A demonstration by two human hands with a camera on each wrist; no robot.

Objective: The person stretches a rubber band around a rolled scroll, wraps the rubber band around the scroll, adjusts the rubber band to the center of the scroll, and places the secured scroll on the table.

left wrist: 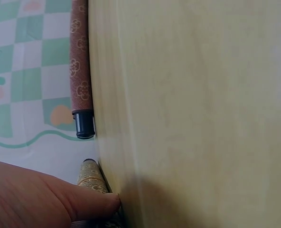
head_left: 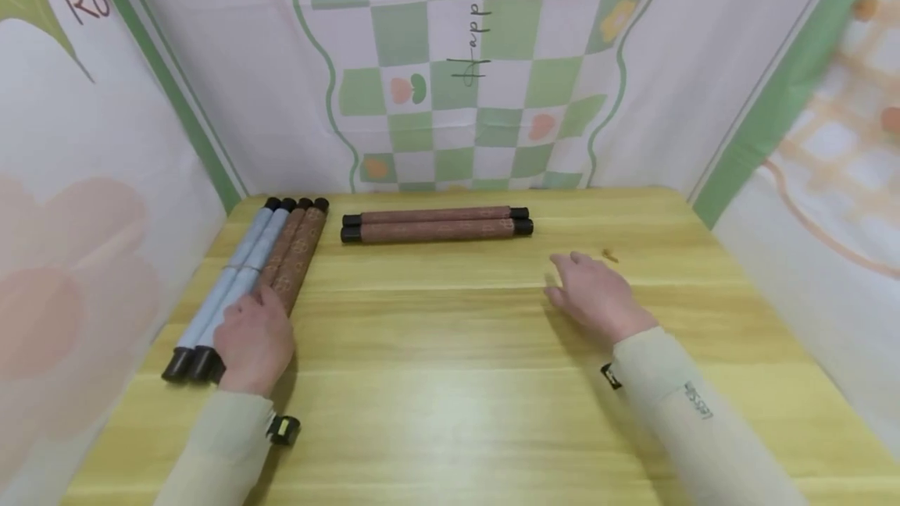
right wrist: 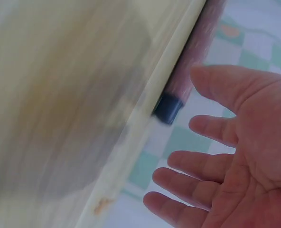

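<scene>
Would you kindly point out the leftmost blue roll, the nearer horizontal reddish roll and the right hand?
Leftmost blue roll (head_left: 221,287): head view, pale body.
Nearer horizontal reddish roll (head_left: 436,230): head view, body's middle.
Right hand (head_left: 595,293): head view, back.

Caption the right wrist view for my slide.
The right hand, open, near the black end of a brown roll on the table.

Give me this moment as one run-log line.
left hand: at brown scrolls, grip unclear | right hand: open, empty | blue scrolls: beside brown scrolls | maroon scrolls: paired, far side of wooden tabletop
</scene>
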